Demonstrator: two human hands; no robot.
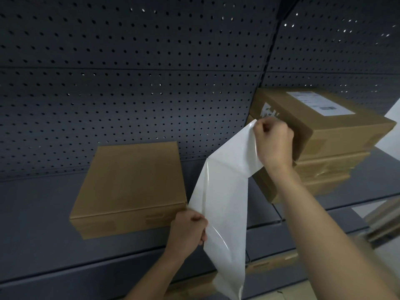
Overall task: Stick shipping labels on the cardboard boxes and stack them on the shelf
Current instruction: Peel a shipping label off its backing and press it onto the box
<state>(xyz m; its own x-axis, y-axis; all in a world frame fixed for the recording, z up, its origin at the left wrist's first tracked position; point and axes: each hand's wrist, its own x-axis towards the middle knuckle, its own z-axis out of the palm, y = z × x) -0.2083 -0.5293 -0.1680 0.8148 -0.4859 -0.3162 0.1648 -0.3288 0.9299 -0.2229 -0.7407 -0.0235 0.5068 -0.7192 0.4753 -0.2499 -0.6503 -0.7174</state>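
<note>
A long glossy white label sheet [225,204] hangs between my two hands in front of the shelf. My right hand [273,144] pinches its top corner, up against the stack of boxes. My left hand [189,229] grips its left edge lower down. A plain cardboard box [132,185] with no label lies flat on the grey shelf [39,230] to the left. To the right stands a stack of cardboard boxes [337,135]; the top one carries a white shipping label [320,102] on its lid.
A dark perforated back panel [129,83] rises behind the shelf. More cardboard boxes [270,262] show on a lower level under the shelf edge. A blurred cardboard object [385,221] sits at the right edge.
</note>
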